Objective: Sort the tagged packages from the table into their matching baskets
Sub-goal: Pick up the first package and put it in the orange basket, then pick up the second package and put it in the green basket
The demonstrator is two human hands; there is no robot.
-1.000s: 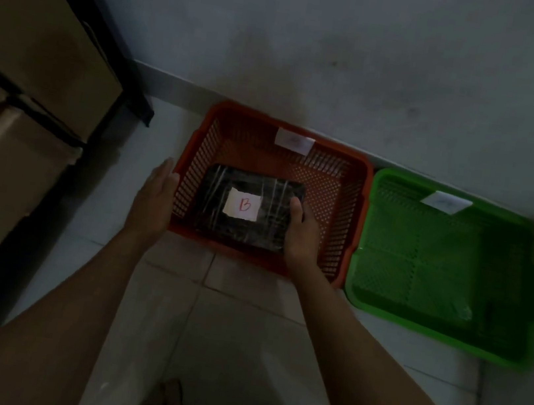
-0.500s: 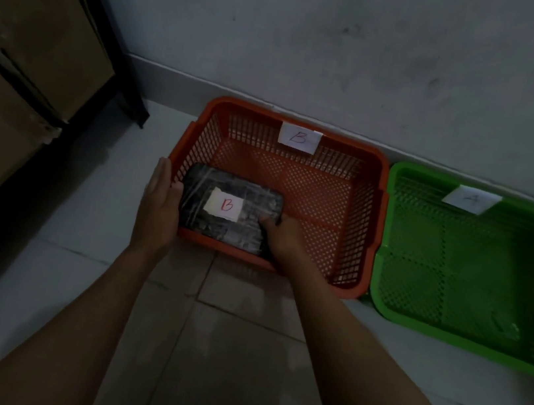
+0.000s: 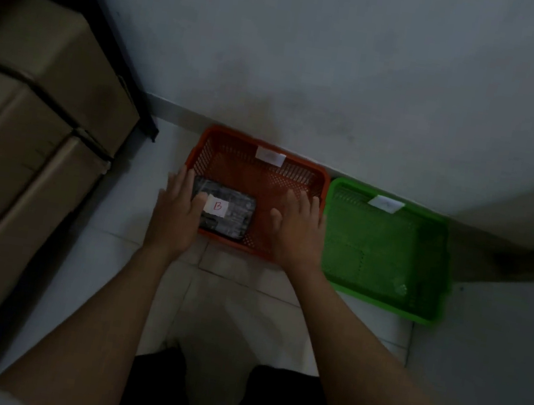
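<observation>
A black wrapped package with a white tag marked B lies flat in the front left of the orange basket on the floor. My left hand hovers over the basket's left rim, fingers apart, thumb near the tag. My right hand is spread flat above the basket's right half, holding nothing. The green basket with a white label stands right beside the orange one and looks empty.
Both baskets stand against a grey wall on a pale tiled floor. Stacked cardboard boxes and a dark furniture leg fill the left side. My dark trousers show at the bottom.
Both hands have let go of the package, which now lies in the orange basket. My right hand moved right and opened flat. The camera has pulled back and up.
</observation>
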